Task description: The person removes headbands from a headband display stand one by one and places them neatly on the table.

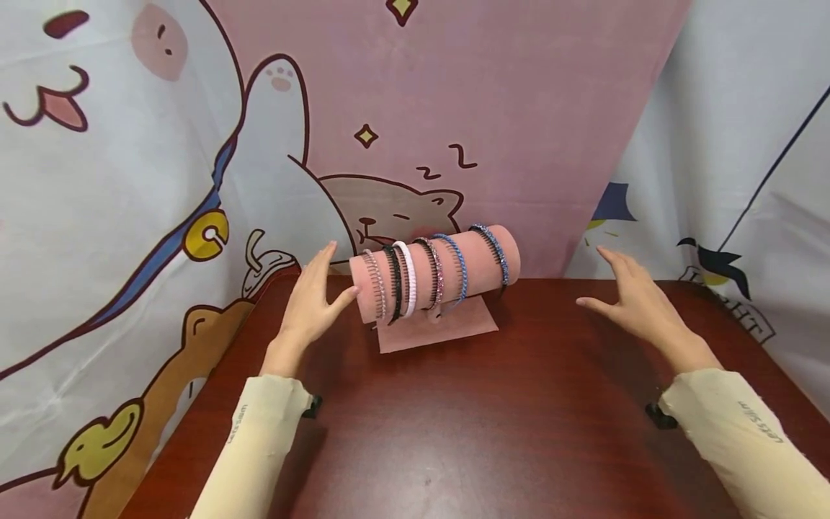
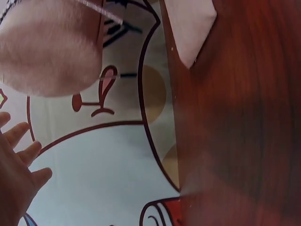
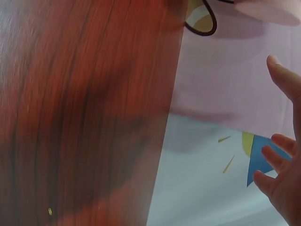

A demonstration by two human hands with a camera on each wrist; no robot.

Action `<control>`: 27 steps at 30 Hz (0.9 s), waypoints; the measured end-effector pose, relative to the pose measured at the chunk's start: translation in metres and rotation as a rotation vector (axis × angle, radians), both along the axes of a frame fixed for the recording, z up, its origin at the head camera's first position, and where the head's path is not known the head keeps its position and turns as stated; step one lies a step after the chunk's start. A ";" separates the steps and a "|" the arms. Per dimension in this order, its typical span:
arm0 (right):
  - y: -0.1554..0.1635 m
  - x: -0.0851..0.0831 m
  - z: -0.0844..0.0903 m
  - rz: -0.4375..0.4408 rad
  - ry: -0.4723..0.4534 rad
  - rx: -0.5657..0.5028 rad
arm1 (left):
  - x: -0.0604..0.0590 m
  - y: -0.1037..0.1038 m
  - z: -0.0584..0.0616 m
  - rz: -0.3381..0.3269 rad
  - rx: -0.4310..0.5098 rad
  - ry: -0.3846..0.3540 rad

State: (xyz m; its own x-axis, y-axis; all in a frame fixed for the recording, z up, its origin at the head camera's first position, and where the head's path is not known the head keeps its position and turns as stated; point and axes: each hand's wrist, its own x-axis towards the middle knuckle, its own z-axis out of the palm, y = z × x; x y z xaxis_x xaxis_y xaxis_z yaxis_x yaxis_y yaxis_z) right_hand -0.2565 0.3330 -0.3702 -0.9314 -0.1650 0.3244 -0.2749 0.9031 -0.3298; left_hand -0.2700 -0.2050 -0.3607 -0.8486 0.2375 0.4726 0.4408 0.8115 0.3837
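Note:
A pink padded roll [image 1: 480,261] on a stand with a flat pink base [image 1: 441,333] holds several toothed headbands, among them a white one [image 1: 408,280], a braided blue one [image 1: 461,268] and a dark blue glittery one [image 1: 498,254]. My left hand [image 1: 310,306] is just off the roll's left end, fingers extended and thumb toward it, holding nothing. In the left wrist view, the roll's end [image 2: 51,56] appears above the hand [image 2: 16,169]. Well to the right of the stand, my right hand [image 1: 638,299] hovers with fingers extended and nothing in its grasp.
The stand is toward the back of a dark red wooden table [image 1: 454,418]. Behind it hangs a printed cloth [image 1: 532,108] with cartoon animals, which also covers the left and right sides. A tiny yellow speck [image 3: 50,212] lies on the tabletop in the right wrist view.

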 end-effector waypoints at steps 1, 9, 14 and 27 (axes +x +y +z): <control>-0.002 0.001 -0.001 0.004 0.000 -0.007 | 0.000 0.002 -0.002 -0.024 0.019 -0.012; -0.016 0.004 -0.003 0.042 0.029 -0.068 | 0.002 0.008 -0.015 -0.194 0.152 -0.115; -0.026 0.004 -0.008 0.042 0.036 -0.092 | 0.002 0.007 -0.018 -0.240 0.250 -0.155; -0.062 0.001 -0.024 0.077 0.071 -0.226 | -0.004 0.008 -0.024 -0.368 0.487 -0.239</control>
State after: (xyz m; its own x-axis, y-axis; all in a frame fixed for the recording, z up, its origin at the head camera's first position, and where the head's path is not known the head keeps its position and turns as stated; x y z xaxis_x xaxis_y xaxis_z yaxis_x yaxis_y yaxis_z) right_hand -0.2558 0.2708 -0.3945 -0.8923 -0.1505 0.4256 -0.3699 0.7843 -0.4981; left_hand -0.2741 -0.1972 -0.3852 -0.8477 0.3391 0.4079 0.5135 0.3320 0.7912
